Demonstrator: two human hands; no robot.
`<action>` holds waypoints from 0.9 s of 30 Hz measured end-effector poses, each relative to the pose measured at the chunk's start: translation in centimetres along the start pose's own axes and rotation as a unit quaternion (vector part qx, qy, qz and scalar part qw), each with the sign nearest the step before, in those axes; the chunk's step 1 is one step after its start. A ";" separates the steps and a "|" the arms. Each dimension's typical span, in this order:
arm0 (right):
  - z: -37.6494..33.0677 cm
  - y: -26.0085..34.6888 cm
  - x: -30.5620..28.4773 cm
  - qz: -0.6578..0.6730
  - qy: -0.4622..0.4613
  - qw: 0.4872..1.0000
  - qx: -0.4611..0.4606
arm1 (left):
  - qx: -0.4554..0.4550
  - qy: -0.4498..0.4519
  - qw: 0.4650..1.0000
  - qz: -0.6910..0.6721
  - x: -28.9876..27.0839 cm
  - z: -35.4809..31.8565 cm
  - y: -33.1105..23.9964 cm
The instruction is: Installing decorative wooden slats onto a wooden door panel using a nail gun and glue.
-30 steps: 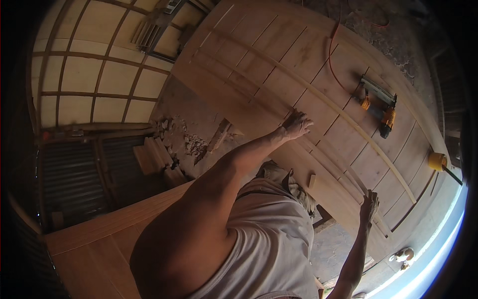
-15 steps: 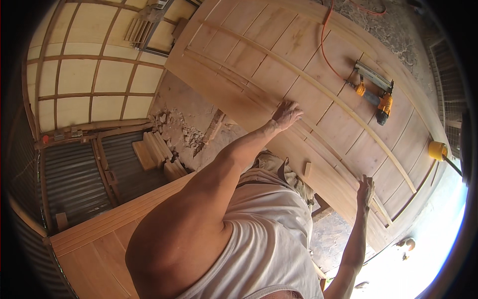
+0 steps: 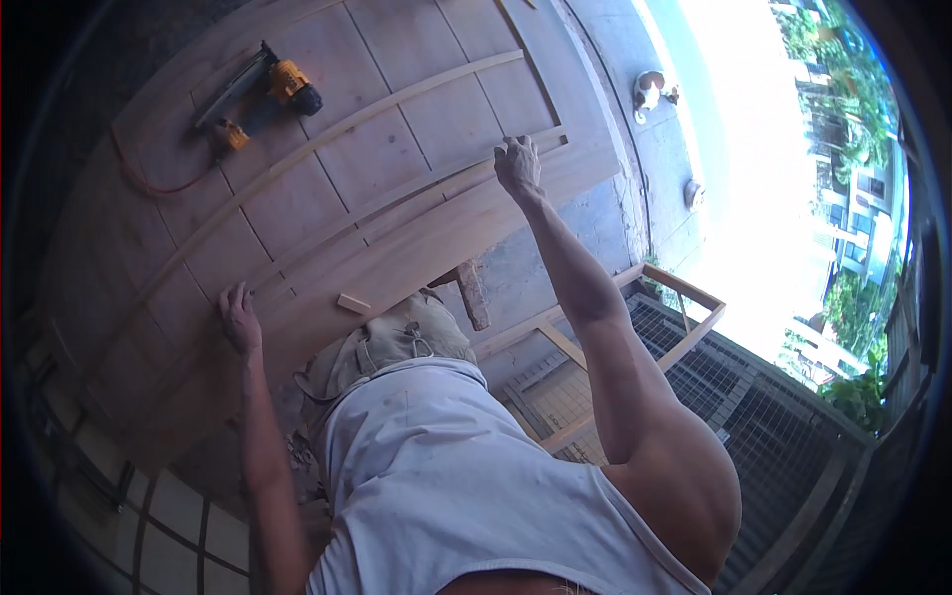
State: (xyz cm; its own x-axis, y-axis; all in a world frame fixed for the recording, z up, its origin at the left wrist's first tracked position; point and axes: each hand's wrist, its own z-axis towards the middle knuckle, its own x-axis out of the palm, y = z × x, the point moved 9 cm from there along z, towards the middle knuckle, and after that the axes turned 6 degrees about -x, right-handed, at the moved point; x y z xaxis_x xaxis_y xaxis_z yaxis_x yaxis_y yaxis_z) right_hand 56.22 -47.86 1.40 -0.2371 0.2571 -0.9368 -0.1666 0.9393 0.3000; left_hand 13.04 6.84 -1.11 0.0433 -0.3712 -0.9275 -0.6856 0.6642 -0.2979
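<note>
A large wooden door panel [image 3: 476, 213] with grooved boards lies before me. Along its near side runs a thin wooden strip [image 3: 397, 203]. My right hand [image 3: 519, 169] has its fingers curled over this strip close to its right end. Farther left, my left hand [image 3: 238, 319] rests on the panel beside the strip line, fingers spread apart. A second, longer wooden strip [image 3: 377, 109] lies across the boards beyond. On the far left part of the panel rests a yellow and black nail gun [image 3: 293, 87].
A small wood offcut [image 3: 353, 303] sits on the panel's near edge. An orange hose [image 3: 149, 188] trails from the nail gun. Right of my body stands a wooden frame with wire mesh [image 3: 734, 397]. Beyond the panel, a dog [image 3: 650, 89] is on the pavement.
The view has swung to the right, bringing the bright street and mesh frame into sight. My right hand stays by the strip's right end; my left hand remains on the panel.
</note>
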 end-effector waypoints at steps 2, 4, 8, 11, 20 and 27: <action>-0.3 -5.2 -2.0 -0.046 -0.042 0.996 0.067 | 0.043 0.003 0.999 -0.005 1.0 0.6 -1.3; -0.2 -5.8 -1.8 -0.052 -0.043 0.996 0.053 | 0.061 0.005 0.997 0.048 1.1 0.8 -1.1; 1.2 -5.3 -0.2 -0.017 -0.019 0.999 0.043 | 0.079 0.019 0.995 0.062 0.8 1.1 -1.8; 2.6 -4.1 0.1 0.023 -0.017 1.000 0.007 | 0.113 -0.010 0.989 0.091 0.2 1.8 -2.8; 3.3 -3.5 1.2 -0.100 0.031 0.994 -0.030 | 0.070 0.051 0.995 0.042 1.1 0.9 -1.6; 1.9 -1.1 1.1 -0.097 0.074 0.992 -0.029 | -0.015 0.028 0.999 -0.005 0.4 -0.7 -0.8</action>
State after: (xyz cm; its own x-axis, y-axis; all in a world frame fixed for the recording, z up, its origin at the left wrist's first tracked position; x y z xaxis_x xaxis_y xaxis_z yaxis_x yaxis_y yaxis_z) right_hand 57.93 -48.22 -0.28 -0.3332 0.0333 -0.9423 -0.2761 0.9521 0.1313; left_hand 13.11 5.66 -1.09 0.0114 -0.4141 -0.9102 -0.7067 0.6406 -0.3003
